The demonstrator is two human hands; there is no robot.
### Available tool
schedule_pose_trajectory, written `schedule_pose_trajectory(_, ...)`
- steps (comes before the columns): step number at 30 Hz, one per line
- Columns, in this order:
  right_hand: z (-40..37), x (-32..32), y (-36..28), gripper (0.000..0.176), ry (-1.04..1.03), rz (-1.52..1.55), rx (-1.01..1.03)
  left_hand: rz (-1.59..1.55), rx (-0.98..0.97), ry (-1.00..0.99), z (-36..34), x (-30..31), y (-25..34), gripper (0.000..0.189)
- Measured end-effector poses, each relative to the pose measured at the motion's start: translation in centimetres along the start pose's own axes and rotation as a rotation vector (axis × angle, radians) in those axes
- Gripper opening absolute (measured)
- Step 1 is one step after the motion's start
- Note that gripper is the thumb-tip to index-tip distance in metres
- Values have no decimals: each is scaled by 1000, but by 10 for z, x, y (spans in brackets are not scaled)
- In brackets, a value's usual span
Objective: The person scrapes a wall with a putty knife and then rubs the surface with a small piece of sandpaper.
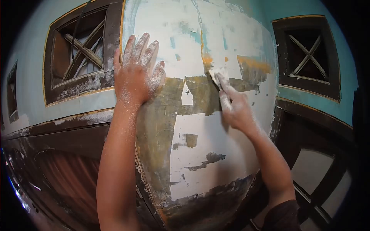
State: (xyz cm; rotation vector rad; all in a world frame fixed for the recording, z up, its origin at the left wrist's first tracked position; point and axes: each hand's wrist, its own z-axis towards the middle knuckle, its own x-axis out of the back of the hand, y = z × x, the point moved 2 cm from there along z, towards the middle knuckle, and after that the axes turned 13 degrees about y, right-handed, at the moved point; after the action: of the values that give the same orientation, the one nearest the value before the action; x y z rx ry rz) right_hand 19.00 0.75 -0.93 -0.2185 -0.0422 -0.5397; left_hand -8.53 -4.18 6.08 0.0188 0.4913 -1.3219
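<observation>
One bare left hand (135,79), dusted with white powder, lies palm down against the patchy wall (154,115), near its left edge. Its grip is released and holds nothing, with the fingers spread and pointing upward. The right hand (236,107), also powdery, has its grip closed around a small flat scraper (219,78), whose handle is mostly hidden by the fingers. The scraper is near the middle of the wall, tilted up and to the left, with its pale blade at the surface where the upper white area (162,23) borders an olive-brown band (206,92). Just above the blade is an orange stain (207,59), at the lower end of a crack-like line (199,23) running up through the white. Below the hands is another white patch (216,142) with ragged edges and dark marks. To the left of the wall is a dark frame (48,73) with crossed bars; a similar, smaller frame (334,73) is to the right, set in turquoise paint (345,42). A dark sleeve (283,215) covers the right arm near the bottom edge.
</observation>
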Motion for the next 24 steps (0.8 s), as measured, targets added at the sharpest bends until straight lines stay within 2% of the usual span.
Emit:
schedule_pose_trajectory(1, -9, -3, 3, 53, -50, -87, -9, 6, 1, 7, -1, 0, 2, 55)
schedule_pose_trajectory(2, -16, -8, 4, 57, -23, -116, 66, 2, 0, 4, 0, -1, 1, 55)
schedule_pose_trajectory(6, -17, -10, -8, 63, -143, -126, -96, 20, -9, 13, -1, -1, 2, 55)
schedule_pose_trajectory(10, -14, -22, 0, 62, -22, -106, 66, 38, -4, 36, -3, -5, 2, 54)
schedule_pose_trajectory(12, -8, -20, -6, 64, -36, -155, 41, 61, -11, 63, -4, -6, 1, 54)
schedule_pose_trajectory(14, -11, -16, -16, 54, -102, -140, -64, 83, 3, 66, -6, -7, 3, 53)
schedule_pose_trajectory(15, -18, -18, -12, 55, -62, -128, 0, 76, 4, 70, -8, -7, 3, 53)
schedule_pose_trajectory(20, -7, -18, -18, 56, -98, -138, -69, 108, 8, 27, -6, -6, 3, 53)
schedule_pose_trajectory(23, -8, -24, -13, 55, -64, -158, 5, 64, 11, 76, -8, -7, 1, 53)
schedule_pose_trajectory(24, -15, -23, -15, 54, -40, -94, -28, 60, 13, 77, -9, -7, 1, 53)
